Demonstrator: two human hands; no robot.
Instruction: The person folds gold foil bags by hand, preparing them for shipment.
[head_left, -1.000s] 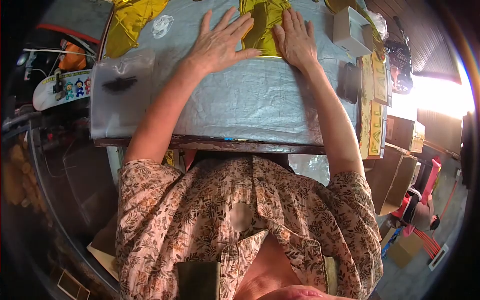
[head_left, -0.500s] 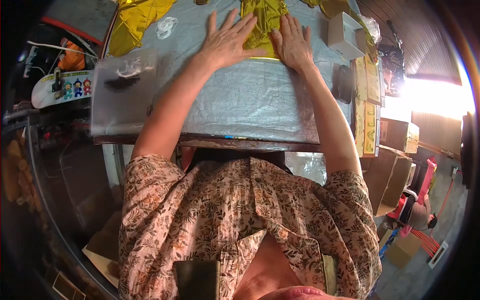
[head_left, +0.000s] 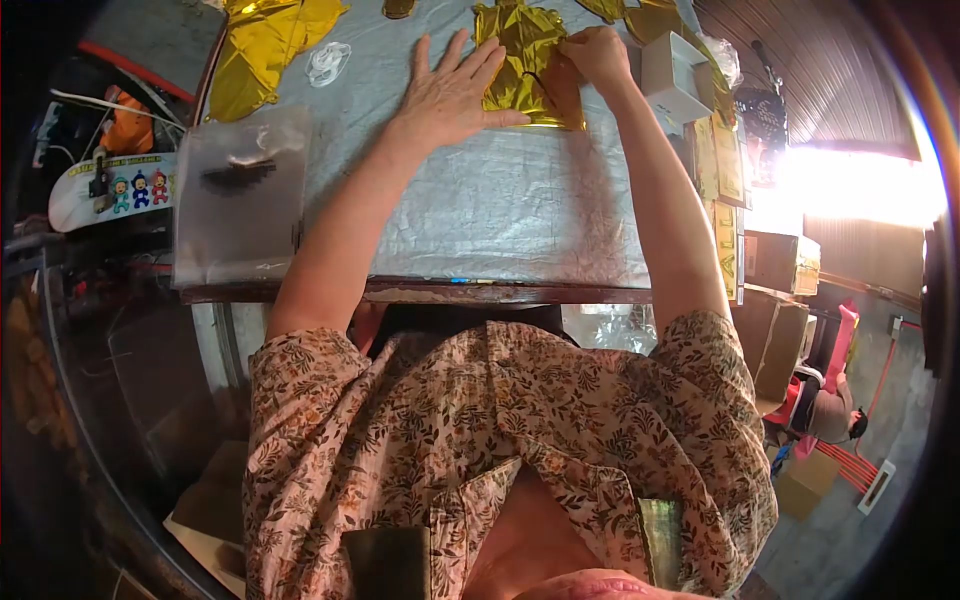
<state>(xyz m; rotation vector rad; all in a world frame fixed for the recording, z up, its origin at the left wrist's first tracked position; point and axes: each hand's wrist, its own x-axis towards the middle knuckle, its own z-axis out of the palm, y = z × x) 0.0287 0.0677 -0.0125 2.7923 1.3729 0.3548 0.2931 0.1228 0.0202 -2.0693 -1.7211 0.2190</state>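
A shiny gold foil balloon (head_left: pixel 525 60), deflated and creased, lies flat on the grey sheet at the far middle of the table. My left hand (head_left: pixel 450 95) rests with fingers spread, its thumb and fingertips on the balloon's left edge. At the right edge, the thumb and curled fingers of my right hand (head_left: pixel 600 58) pinch the foil. Another gold foil balloon (head_left: pixel 262 55) lies at the far left, beside a coil of white string (head_left: pixel 328 63).
A small white box (head_left: pixel 675 80) stands to the right of my right hand. On the table's left corner is a clear plastic bag (head_left: pixel 240 235). Cardboard boxes (head_left: pixel 770 345) are stacked off the right side. Farther right, another person (head_left: pixel 835 405) is bent over.
My right hand has gone from lying flat on the foil to pinching its right edge. The foil's lower right part has spread outward. My left hand stays flat.
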